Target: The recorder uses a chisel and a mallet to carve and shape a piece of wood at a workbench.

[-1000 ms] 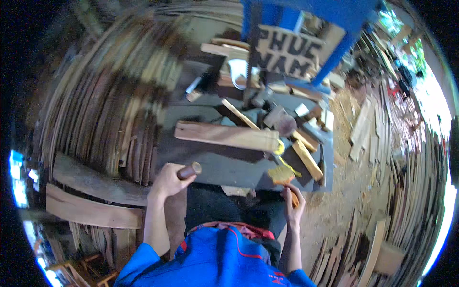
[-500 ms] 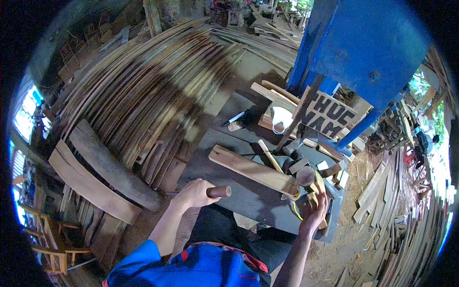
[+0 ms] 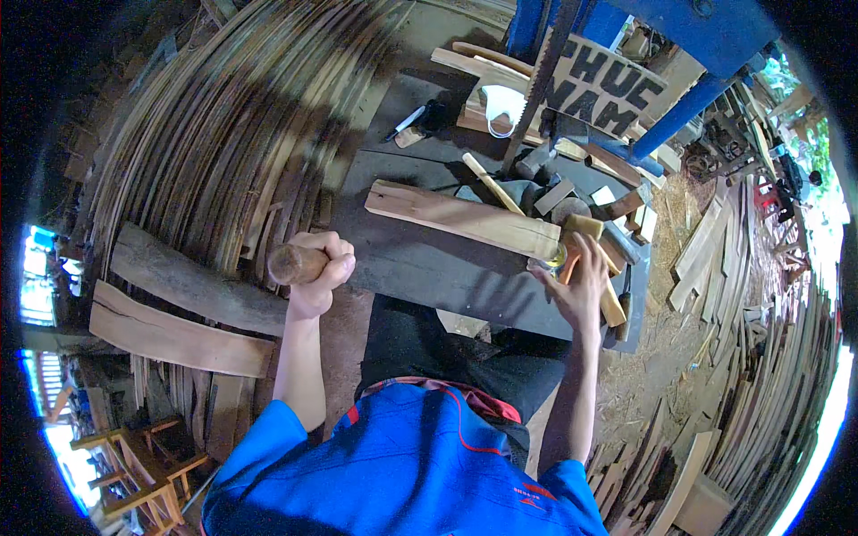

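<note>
My left hand is closed around a thick round wooden handle, its blunt end facing up; whatever lies at its other end is hidden. It is held off the left edge of the dark work table. Over the right end of that table, my right hand is open, thumb apart from the fingers. Its fingertips are at a wooden block among the hand tools; whether they touch it I cannot tell. A pale plank lies across the table, its right end beside my right thumb, near something yellow.
Behind the plank are a wooden-handled tool, a white face mask and an upright toothed saw blade by a blue machine frame. Long boards are stacked at left. A wooden stool stands lower left.
The view has tilted, so the table sits higher. My left hand has turned the handle's end upward and moved left. My right hand's fingers have spread, thumb now apart.
</note>
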Motion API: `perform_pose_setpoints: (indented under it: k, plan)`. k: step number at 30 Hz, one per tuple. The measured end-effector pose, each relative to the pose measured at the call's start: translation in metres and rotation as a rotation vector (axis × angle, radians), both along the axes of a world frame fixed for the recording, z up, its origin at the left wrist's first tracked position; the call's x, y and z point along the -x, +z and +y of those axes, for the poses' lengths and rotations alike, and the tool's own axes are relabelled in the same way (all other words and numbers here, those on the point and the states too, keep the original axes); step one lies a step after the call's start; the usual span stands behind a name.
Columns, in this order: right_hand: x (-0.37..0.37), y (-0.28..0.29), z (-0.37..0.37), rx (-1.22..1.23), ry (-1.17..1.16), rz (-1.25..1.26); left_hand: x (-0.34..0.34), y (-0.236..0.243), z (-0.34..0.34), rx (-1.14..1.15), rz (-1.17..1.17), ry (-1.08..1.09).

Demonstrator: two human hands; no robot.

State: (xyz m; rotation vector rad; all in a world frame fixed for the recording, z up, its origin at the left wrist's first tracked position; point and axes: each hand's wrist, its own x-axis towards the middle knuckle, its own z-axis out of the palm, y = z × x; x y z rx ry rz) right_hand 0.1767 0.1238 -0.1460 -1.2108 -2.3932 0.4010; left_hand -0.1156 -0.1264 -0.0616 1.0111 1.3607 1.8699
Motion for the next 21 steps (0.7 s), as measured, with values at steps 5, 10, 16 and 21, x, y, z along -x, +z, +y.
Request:
perform_pose_setpoints:
  k: [5,10,16,21]
  plan:
    - [0.086,-0.006,-0.011,-0.105,0.374,0.010,-0.019,0.008,-0.014,-0.104,-0.065,-0.003]
    - [0.135,-0.036,-0.008,-0.089,0.456,-0.261,-0.028,0.013,-0.033,-0.150,0.008,0.019]
    - [0.118,-0.004,-0.051,-0.153,0.536,-0.127,-0.023,0.009,-0.044,-0.378,-0.167,0.003]
    - [0.086,-0.010,-0.085,-0.106,0.498,-0.112,-0.020,0.006,-0.025,-0.445,-0.161,-0.046]
